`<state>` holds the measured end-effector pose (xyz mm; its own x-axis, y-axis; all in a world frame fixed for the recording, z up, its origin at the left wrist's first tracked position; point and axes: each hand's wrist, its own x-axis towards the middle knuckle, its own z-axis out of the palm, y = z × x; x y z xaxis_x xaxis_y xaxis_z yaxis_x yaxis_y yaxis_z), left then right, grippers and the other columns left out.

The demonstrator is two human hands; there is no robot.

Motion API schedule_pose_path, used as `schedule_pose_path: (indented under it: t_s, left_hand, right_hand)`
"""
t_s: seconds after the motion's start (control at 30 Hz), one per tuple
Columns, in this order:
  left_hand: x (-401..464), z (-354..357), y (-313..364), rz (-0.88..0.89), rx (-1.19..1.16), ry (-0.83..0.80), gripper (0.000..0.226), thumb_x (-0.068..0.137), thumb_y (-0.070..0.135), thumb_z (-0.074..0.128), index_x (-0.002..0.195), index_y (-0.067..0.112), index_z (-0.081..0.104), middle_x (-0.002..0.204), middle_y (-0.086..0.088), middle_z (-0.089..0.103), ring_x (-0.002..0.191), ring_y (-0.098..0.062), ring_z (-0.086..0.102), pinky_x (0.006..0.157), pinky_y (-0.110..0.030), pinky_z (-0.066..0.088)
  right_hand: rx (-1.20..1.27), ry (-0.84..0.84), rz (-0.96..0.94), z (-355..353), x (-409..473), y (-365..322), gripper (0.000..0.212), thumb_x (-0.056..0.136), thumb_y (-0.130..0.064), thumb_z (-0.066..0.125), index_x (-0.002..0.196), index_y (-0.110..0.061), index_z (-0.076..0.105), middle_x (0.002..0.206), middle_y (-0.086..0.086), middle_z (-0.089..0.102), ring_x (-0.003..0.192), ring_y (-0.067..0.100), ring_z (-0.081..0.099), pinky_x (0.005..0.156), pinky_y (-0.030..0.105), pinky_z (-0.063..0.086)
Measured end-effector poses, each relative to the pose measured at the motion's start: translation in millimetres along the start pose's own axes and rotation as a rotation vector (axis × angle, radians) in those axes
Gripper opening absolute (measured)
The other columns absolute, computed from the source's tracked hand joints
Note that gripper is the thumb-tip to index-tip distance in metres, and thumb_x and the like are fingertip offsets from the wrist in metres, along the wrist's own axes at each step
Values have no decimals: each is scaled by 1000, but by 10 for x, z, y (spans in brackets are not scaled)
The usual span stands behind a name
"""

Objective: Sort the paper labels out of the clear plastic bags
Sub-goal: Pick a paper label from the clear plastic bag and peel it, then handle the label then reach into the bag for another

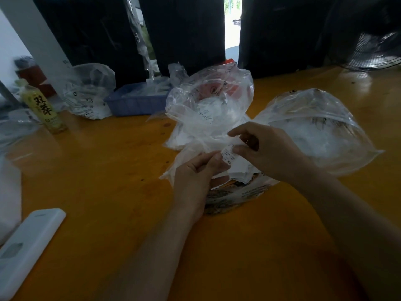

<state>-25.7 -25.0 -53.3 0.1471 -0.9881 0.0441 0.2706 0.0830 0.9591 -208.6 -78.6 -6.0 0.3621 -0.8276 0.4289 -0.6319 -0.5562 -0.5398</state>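
Note:
At the middle of the orange table, my left hand [196,178] grips a small clear plastic bag [195,148] and pinches the edge of a white printed paper label [229,154]. My right hand [267,148] pinches the same label from the right, thumb and fingers curled on it. Under both hands lies a heap of white labels [240,170] on a printed bag [238,194]. A puffed clear bag [208,101] with labels inside stands just behind, and a large clear bag [321,131] lies to the right, behind my right hand.
A blue tray [134,103] holding bags sits at the back, with another filled clear bag [89,92] to its left. A yellow-labelled bottle [43,107] stands at far left. A white flat device [28,246] lies near the front left edge. A fan [373,48] is at back right.

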Motion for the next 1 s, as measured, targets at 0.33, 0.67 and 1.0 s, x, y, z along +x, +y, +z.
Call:
schedule_pose_path:
  t_s: [0.33, 0.67, 1.0]
  left_hand:
    - [14, 7, 38, -63, -140, 79, 42, 80, 27, 80, 116, 6, 77, 105, -19, 80, 91, -30, 80, 66, -24, 62]
    - [2, -6, 69, -66, -151, 74, 30, 81, 28, 78, 107, 12, 81, 104, -7, 82, 90, -23, 80, 65, -24, 62]
    - [8, 14, 85, -93, -147, 56, 32, 81, 43, 78, 106, 24, 83, 110, -4, 81, 97, -24, 80, 64, -26, 61]
  right_hand:
    - [266, 53, 100, 88, -2, -28, 7, 94, -26, 75, 100, -27, 71, 80, -10, 73, 72, 2, 70, 71, 22, 58]
    - [318, -79, 94, 124, -55, -167, 11, 95, -41, 67, 98, -34, 75, 83, -23, 71, 76, 1, 68, 65, 12, 51]
    - [519, -335, 308, 52, 109, -144, 14, 99, -23, 67, 89, -14, 69, 59, -3, 60, 51, 11, 52, 50, 21, 44]
